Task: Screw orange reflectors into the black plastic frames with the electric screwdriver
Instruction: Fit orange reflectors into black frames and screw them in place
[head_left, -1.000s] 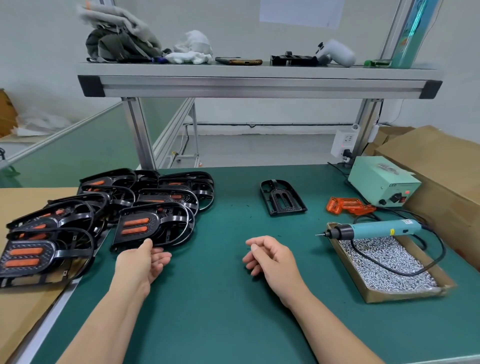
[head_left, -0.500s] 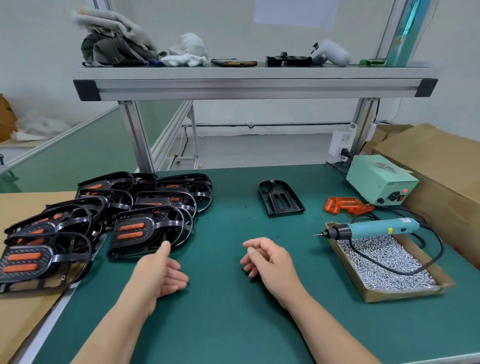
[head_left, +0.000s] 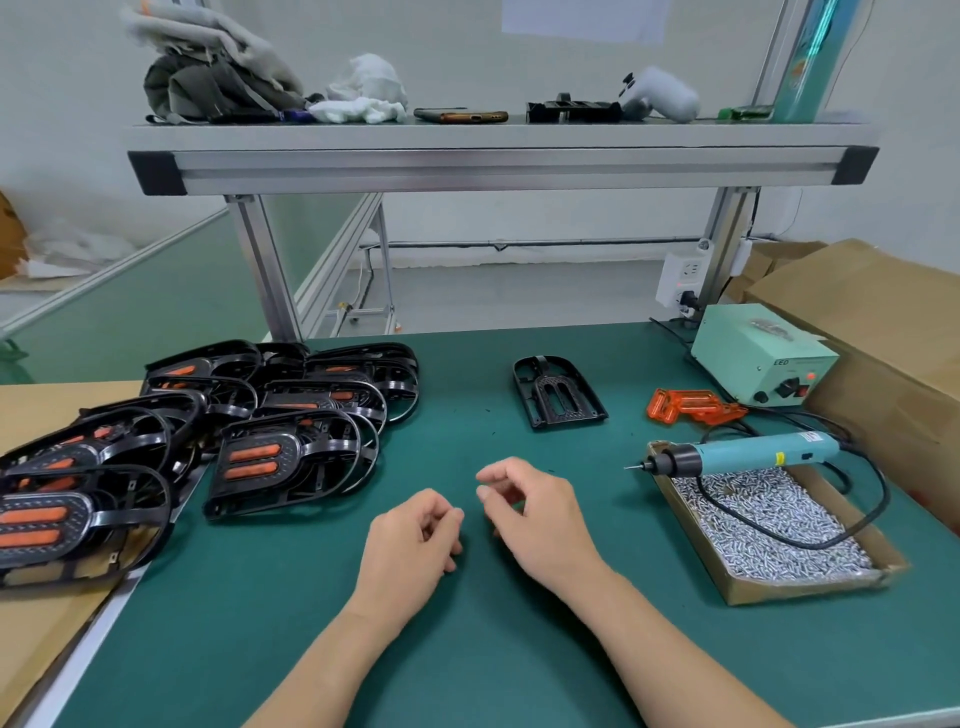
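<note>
An empty black plastic frame lies flat on the green mat, beyond my hands. To its right lie loose orange reflectors. The teal electric screwdriver rests across the top of a cardboard tray filled with small silver screws, its bit pointing left. My left hand hovers at the centre of the mat with its fingers curled in and nothing visible in it. My right hand is just beside it, loosely curled, thumb and forefinger apart, holding nothing visible.
Several black frames fitted with orange reflectors are piled at the left, partly on a cardboard sheet. A pale green power unit and a cardboard box stand at the right. An aluminium shelf spans overhead.
My left hand has left the pile of finished frames and moved right to the centre, next to my right hand. My right hand has stayed roughly where it was.
</note>
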